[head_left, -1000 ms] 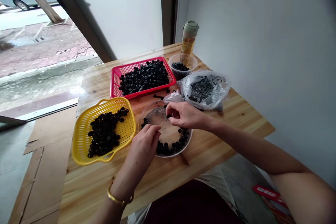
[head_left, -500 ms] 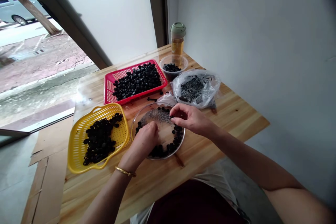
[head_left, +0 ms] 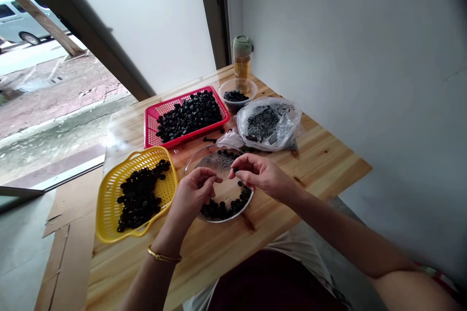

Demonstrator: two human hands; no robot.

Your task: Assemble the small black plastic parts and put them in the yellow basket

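Both hands are over a clear round dish [head_left: 219,221], which holds small black round pieces along its rim and a pile of thin metallic pins at its back. My right hand [head_left: 260,175] pinches a small black piece [head_left: 235,170] between thumb and fingertips. Facing it on the left, my left hand [head_left: 197,187], with a gold bangle at the wrist, has its thumb and index finger pressed together on something too small to make out. The fingertips of the two hands are a short distance apart.
A yellow basket [head_left: 105,204] and a red basket [head_left: 150,129] hold black pieces. Behind the dish are a plastic bag [head_left: 288,124] of dark small parts, a clear bowl [head_left: 251,88] with black parts and a bottle [head_left: 242,60]. The wooden table [head_left: 328,155] meets a wall at right.
My left hand has lifted from the dish and turned, its pinching fingertips now showing. The right hand has shifted slightly down, the black piece now visible in its fingers. The camera view has moved slightly.
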